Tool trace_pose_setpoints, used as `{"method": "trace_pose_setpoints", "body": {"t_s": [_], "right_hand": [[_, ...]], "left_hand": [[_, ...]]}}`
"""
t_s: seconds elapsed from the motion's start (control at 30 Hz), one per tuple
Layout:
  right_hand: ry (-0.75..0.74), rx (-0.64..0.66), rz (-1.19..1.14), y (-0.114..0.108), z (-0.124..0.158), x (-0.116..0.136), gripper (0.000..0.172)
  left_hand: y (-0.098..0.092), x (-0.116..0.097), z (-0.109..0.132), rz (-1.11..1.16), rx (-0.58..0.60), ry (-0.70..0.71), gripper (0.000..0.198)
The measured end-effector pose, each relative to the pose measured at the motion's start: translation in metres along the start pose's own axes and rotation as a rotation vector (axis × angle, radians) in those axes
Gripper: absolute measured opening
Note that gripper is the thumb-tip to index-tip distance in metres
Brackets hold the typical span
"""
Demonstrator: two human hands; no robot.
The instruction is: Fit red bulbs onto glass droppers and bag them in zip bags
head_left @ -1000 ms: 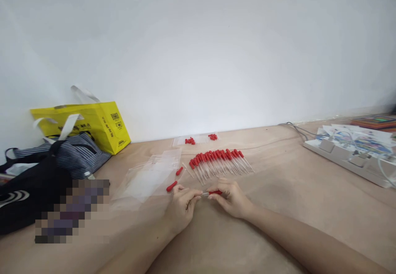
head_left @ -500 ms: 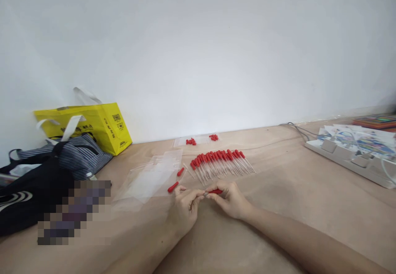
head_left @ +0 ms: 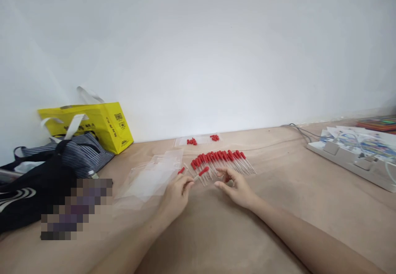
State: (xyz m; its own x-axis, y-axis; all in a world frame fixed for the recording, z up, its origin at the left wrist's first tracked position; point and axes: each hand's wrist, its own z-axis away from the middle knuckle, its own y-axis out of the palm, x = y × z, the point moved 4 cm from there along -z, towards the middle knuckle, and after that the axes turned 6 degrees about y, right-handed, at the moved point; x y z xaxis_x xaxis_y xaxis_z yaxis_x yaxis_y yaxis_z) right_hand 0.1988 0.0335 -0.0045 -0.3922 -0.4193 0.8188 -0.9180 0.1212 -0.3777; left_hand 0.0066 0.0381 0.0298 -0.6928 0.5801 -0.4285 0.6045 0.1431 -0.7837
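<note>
Pinched in my left hand (head_left: 177,191) is a dropper (head_left: 203,171), a clear thin tube with a red rubber bulb tilted up to the right. My right hand (head_left: 235,187) is just right of that bulb, thumb and fingers apart with nothing between them. Right behind both hands, a row of several red-bulbed droppers (head_left: 222,155) lies on the table, tubes toward me. One loose red bulb (head_left: 181,170) shows just beyond my left fingers, partly hidden by them. A bare clear tube (head_left: 187,168) lies beside it.
Clear plastic bags (head_left: 148,177) lie flat to the left. Small red pieces (head_left: 192,141) rest on clear plastic by the wall. A yellow bag (head_left: 113,121), striped bag (head_left: 78,154) and black bag (head_left: 37,195) crowd the left; a white power strip (head_left: 346,162) and papers sit right.
My hands were together on the red bulb and tube; now my right hand has let go and opened. My left hand has moved left and forward, holding the dropper.
</note>
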Motion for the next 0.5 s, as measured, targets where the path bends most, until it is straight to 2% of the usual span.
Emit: {"method": "trace_pose_setpoints", "body": {"t_s": [0.07,0.13,0.3,0.5], "right_hand": [[0.035,-0.064,0.018,-0.005,-0.003,-0.007,0.03],[0.064,-0.099,0.04,-0.008,-0.005,-0.013,0.025],[0.06,-0.06,0.083,-0.003,-0.003,-0.014,0.021],[0.061,-0.025,0.093,0.0,0.001,-0.005,0.021]], "left_hand": [[-0.002,0.014,-0.009,0.038,0.024,-0.198,0.016],[0.0,0.024,-0.018,0.058,0.054,-0.303,0.017],[0.016,0.037,-0.04,0.051,0.08,-0.414,0.004],[0.024,0.036,-0.054,-0.016,0.059,-0.437,0.017]]}}
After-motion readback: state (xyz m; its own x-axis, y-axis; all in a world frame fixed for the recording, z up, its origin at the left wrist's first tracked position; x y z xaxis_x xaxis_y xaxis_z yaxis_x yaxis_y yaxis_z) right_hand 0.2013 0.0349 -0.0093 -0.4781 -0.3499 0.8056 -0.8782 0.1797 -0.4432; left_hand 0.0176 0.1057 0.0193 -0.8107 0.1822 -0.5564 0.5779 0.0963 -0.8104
